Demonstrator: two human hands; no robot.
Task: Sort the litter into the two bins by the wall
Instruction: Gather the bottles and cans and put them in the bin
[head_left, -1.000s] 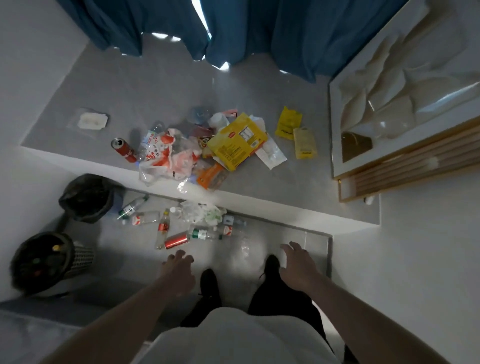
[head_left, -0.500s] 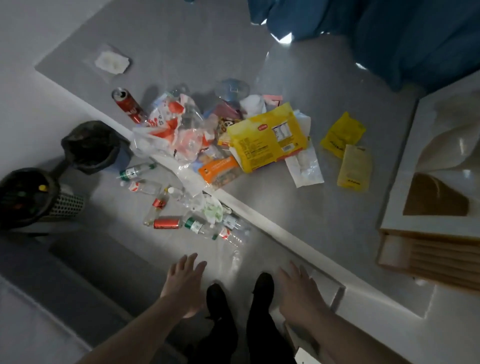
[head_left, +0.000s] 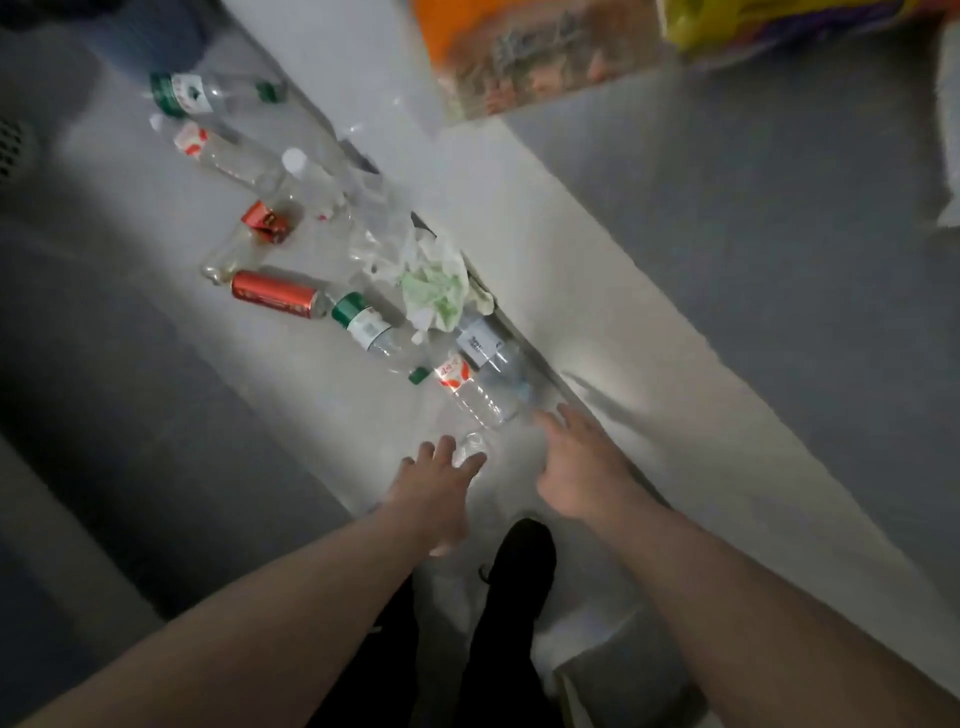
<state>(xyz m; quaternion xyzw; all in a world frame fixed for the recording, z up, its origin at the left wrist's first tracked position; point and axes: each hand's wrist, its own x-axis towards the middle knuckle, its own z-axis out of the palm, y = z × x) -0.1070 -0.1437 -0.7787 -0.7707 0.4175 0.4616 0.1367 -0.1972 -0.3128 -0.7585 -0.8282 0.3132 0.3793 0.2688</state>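
Can (head_left: 275, 294) left of bottle (head_left: 376, 332) — touching.

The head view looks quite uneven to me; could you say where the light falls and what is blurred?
Head view: a bright patch lights the floor around the red can and bottles beside the step; the corners fall dark; the orange packet at the top is motion-blurred; both hands look soft-edged.

Red can (head_left: 275, 294), green-labelled clear bottle (head_left: 371, 332), pale green-and-white crumpled bag (head_left: 434, 288), orange packet (head_left: 519, 52), grey floor (head_left: 779, 234)

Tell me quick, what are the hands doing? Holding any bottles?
Left hand: open, fingers spread, reaching at a small clear bottle, not gripping it.
Right hand: open, holding nothing, near the red-label bottle.
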